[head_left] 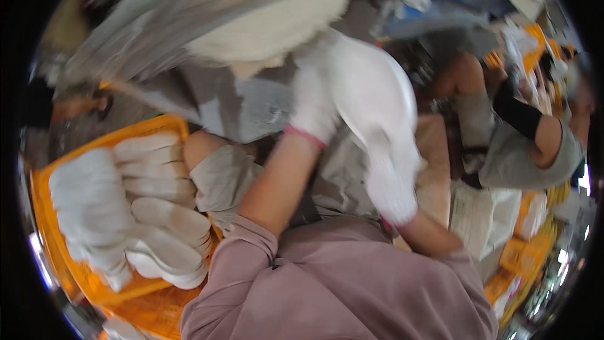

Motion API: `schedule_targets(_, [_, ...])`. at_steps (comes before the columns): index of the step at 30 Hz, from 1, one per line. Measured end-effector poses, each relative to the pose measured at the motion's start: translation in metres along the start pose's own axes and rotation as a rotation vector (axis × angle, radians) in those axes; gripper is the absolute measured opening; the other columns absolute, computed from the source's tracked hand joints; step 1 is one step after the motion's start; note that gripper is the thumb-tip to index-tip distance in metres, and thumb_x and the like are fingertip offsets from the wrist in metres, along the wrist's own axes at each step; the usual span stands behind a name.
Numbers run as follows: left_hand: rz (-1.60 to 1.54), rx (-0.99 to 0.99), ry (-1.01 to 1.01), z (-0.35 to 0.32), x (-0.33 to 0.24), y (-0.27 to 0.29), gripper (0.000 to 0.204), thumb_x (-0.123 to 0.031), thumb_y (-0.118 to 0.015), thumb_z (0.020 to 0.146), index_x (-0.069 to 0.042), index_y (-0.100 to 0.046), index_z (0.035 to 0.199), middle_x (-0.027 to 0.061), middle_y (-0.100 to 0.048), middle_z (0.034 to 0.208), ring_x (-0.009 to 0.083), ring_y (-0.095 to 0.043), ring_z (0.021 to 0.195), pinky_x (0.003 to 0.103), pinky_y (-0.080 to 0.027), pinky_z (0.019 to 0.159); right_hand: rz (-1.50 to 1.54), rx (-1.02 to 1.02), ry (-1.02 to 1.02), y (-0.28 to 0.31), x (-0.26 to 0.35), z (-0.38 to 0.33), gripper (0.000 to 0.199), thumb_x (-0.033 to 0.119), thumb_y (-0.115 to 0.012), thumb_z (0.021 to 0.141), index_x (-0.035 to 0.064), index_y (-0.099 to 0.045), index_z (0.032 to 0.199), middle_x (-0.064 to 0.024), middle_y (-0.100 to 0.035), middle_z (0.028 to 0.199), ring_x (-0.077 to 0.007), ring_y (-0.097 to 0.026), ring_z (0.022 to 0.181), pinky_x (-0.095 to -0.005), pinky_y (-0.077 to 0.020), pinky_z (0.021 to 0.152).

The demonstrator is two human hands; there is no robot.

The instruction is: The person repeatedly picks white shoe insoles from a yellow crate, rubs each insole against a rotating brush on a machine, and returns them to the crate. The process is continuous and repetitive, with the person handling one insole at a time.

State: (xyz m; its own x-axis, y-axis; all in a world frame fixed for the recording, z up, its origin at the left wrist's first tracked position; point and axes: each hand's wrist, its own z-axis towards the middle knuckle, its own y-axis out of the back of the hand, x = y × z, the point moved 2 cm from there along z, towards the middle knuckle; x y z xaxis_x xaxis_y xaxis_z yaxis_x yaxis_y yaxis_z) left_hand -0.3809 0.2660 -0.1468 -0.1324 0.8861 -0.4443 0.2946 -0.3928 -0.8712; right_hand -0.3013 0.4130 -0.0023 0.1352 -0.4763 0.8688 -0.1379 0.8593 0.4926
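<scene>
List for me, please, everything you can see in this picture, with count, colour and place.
sole: one, white, centre, held in both gloved hands.
crate: one, orange, lower left.
stacked soles: several, white, inside the crate.
co-worker's glove: one, white, over the crate's left side.
co-worker: one, grey shirt, black arm sleeve, right.
blurred pale object: one, cream, top centre.
left hand: white glove, pink cuff, on the sole's left edge.
right hand: white glove, gripping the sole's lower end.
</scene>
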Motion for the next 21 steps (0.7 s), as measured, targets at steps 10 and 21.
schedule_targets(10, [0.903,0.072,0.085,-0.053,-0.122,0.043,0.038,-0.012,-0.075,0.097,0.002,-0.066,0.132,0.0072,-0.076,0.118,0.0122,-0.071,0.099,0.03,-0.058,0.088,-0.291,0.191,0.121,-0.056,-0.015,0.169,0.03,0.027,-0.068,0.094,0.0007,-0.076,0.107,-0.0262,-0.073,0.111,-0.045,-0.07,0.105,-0.0533,-0.0571,0.088])
schedule_targets(21, [0.391,-0.295,0.088,0.045,-0.013,-0.011,0.056,-0.045,-0.071,0.102,0.001,-0.065,0.132,0.0118,-0.07,0.123,0.0214,-0.069,0.108,0.038,-0.057,0.089,-0.113,-0.173,0.195,-0.035,-0.024,0.119,0.078,0.024,-0.075,0.085,-0.0074,-0.045,0.15,-0.0335,-0.063,0.137,-0.0454,-0.065,0.126,-0.046,-0.0532,0.108])
